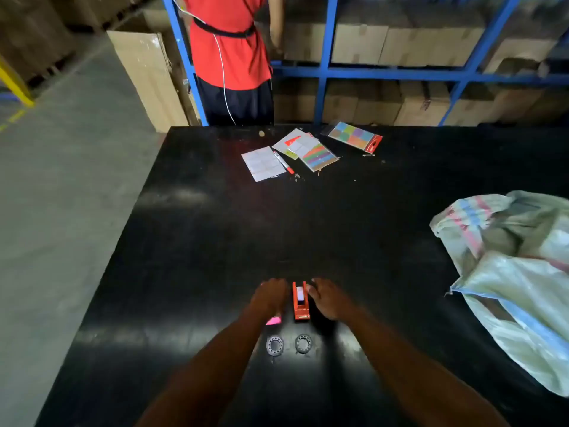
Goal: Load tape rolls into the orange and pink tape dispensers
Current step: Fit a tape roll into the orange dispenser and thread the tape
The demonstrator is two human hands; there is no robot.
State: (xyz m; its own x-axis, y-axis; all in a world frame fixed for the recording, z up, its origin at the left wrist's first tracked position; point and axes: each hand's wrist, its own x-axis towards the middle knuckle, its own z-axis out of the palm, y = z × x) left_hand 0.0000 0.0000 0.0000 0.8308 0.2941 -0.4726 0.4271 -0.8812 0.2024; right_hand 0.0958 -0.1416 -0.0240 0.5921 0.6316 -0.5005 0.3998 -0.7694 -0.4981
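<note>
Warehouse worktop (200, 241): orange dispenser (300, 301) upright btwn hands; left hand (271, 295) covers pink dispenser (273, 320), right hand (328, 298) alongside, grips unclear; two tape rolls (274, 345) flat nearby, prob. staged for loading.

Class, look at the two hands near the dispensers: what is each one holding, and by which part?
The left hand covers the pink dispenser; its grip is hidden. The right hand lies beside the orange dispenser; contact cannot be told.

Glossy black surface (215, 226). Orange dispenser (300, 303) with a pale roll inside; pink dispenser (273, 320), mostly hidden. Two dark rings (274, 345). Red-capped marker (283, 162). Rainbow-striped card (318, 156); multicoloured squares on red-edged pack (354, 136). Pale green sack (517, 272), pink and blue stripes.
</note>
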